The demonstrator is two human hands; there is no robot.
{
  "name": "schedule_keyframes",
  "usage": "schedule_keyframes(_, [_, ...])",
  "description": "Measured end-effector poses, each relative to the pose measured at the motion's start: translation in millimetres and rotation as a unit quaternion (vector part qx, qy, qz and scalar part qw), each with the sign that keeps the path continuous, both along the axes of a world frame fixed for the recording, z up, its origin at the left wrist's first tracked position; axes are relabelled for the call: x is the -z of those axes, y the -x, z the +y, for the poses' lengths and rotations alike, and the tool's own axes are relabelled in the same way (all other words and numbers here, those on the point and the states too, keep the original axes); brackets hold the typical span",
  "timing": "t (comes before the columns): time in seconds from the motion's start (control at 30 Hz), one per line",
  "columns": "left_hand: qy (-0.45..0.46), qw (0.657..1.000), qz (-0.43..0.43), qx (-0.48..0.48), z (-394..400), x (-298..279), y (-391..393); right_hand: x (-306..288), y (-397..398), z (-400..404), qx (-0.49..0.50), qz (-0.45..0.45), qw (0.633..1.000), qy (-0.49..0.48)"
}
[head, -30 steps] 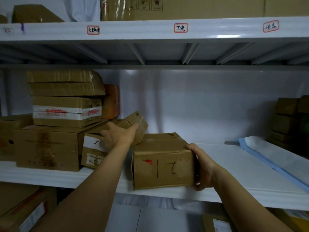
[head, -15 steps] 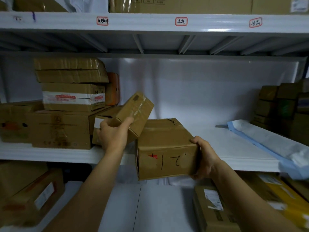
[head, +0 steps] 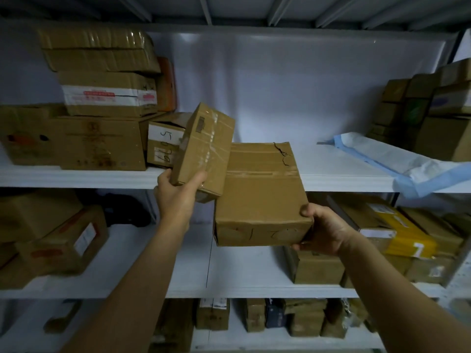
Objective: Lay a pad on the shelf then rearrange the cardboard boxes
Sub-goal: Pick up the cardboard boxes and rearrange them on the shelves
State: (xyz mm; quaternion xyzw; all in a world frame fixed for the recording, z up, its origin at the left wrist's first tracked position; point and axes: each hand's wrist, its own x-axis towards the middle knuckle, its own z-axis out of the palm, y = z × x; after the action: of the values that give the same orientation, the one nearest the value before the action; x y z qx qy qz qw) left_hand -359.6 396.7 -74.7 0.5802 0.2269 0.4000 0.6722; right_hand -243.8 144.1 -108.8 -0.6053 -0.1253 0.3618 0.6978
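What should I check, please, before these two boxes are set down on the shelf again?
1. Left hand grips the small box: ok.
2. Right hand grips the large box at one corner only: not ok.
3. Both boxes clear of the shelf: ok.
4. Pad laid flat: not ok, bunched at the right, one end over the edge.
5. Bare shelf space in the middle: ok.
6. Weight of the boxes: cannot tell.

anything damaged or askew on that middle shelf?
Yes. The pad lies crumpled, its blue edge drooping over the shelf front. The large box in the right hand has a torn top flap.
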Motion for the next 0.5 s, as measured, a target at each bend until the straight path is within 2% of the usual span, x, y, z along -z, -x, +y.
schedule_keyframes(0.2, [0.009, 1.000, -0.007, -0.019, -26, 28, 10, 11, 13, -33, -0.003, 0.005, 0.999, 0.032])
schedule_keyframes(0.33, [0.008, 0.999, 0.045, -0.022, -46, 59, 11, 25, 19, -54, 0.020, 0.016, 0.997, 0.069])
schedule_keyframes(0.5, [0.017, 0.990, 0.136, -0.025, -73, 105, 8, 53, 31, -75, 0.038, 0.082, 0.989, 0.117])
